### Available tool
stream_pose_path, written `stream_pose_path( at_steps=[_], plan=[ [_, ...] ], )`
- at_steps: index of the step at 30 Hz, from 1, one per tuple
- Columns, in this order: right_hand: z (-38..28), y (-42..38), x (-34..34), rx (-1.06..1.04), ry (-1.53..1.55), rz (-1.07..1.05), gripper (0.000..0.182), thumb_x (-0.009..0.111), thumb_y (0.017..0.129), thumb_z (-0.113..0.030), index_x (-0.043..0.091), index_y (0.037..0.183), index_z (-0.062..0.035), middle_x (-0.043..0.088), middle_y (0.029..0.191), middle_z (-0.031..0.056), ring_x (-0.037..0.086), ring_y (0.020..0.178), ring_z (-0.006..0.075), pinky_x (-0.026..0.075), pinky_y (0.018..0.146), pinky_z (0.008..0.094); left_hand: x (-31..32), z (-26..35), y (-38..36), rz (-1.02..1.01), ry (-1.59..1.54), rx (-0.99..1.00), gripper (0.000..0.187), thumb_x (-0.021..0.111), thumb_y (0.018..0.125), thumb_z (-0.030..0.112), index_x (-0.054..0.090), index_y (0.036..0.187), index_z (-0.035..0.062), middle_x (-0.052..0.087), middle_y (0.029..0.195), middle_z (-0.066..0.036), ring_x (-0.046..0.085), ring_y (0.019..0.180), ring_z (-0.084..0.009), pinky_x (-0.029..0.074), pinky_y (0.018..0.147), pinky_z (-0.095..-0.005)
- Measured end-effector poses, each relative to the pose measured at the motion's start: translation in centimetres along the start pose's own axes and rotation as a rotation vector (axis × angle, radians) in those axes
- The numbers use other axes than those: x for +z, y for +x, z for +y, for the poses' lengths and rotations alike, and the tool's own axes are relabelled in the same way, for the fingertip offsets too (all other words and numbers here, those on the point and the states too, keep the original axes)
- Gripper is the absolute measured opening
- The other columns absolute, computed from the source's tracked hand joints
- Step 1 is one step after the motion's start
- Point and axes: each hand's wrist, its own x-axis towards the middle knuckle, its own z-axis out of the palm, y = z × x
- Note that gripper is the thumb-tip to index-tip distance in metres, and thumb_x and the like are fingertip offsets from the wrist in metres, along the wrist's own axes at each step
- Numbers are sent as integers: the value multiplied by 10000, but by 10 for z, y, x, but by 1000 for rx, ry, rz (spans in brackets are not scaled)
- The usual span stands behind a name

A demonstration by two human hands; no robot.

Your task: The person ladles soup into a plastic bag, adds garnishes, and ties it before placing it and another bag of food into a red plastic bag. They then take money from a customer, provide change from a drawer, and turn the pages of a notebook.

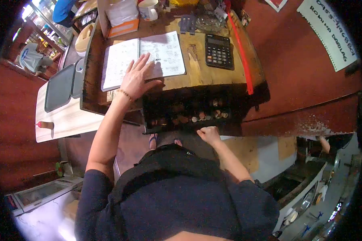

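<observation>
Hands work at a wooden table (197, 72): the left hand (136, 78) lies flat, fingers spread, on an open notebook (142, 58). At five o'clock from it, the right hand (208, 134) is curled closed at the front edge of an open coin drawer (189, 110); whether it holds anything cannot be told.

1. The table (213, 76) was bare wood, worn and matt, with darker stained patches near its edges.
2. The notebook (145, 58) had matt white paper pages, handwritten, joined by a metal spiral binding.
3. The calculator (219, 51) had a black plastic casing with a slight sheen on the keys.
4. The drawer (185, 110) was dark and matt inside; the coins (207, 115) in it were metal, dull copper and silver in tone.
5. The mug (149, 9) looked like glazed white ceramic, glossy.
6. The trays (60, 86) were grey plastic, smooth and matt.
7. The bracelet (126, 94) on the left wrist was of small beads, faintly shiny.
</observation>
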Motion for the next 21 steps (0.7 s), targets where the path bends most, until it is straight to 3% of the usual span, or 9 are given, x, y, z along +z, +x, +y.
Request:
stream_pose_path(
  at_steps=[3, 6, 11, 14, 21],
  plan=[
    [1, 3, 1, 25, -4, -6, 257, 643, 722, -255, 583, 578, -51, 557, 569, 156, 572, 559, 320, 454, 516, 397, 8, -3, 14, -172, 88, -40, 903, 497, 715, 653, 304, 1313, 4, 284, 1378, -171, 208, 1309, -268, 187, 1059, -427],
    [4, 5, 6, 21, -26, 20, 261, 646, 721, -252, 577, 575, -46, 555, 565, 155, 571, 557, 321, 454, 516, 394, 15, -6, 6, -102, 57, 0, 910, 481, 719, 661, 295, 1315, -2, 273, 1382, -173, 213, 1306, -270, 187, 1057, -430],
    [5, 8, 7, 8, 6, 71, 261, 647, 722, -246, 573, 575, -44, 548, 559, 160, 566, 555, 324, 447, 510, 398, 14, 4, -18, -42, 25, 15, 776, 537, 769, 526, 326, 1292, -8, 300, 1367, -177, 242, 1289, -294, 206, 1045, -436],
    [-1, 8, 1, 49, -8, 9, 255, 624, 756, -263, 592, 618, -51, 576, 592, 145, 580, 576, 321, 462, 547, 414, 14, 6, -23, -40, 25, 5, 754, 535, 777, 514, 336, 1285, -7, 318, 1358, -173, 265, 1279, -295, 218, 1037, -442],
    [6, 8, 7, 5, 6, 44, 242, 651, 724, -216, 580, 582, -34, 560, 581, 169, 570, 555, 328, 449, 513, 395, -2, 8, -18, -64, -56, -16, 688, 578, 765, 472, 392, 1254, 24, 370, 1326, -163, 305, 1259, -283, 249, 1020, -433]
  ],
)
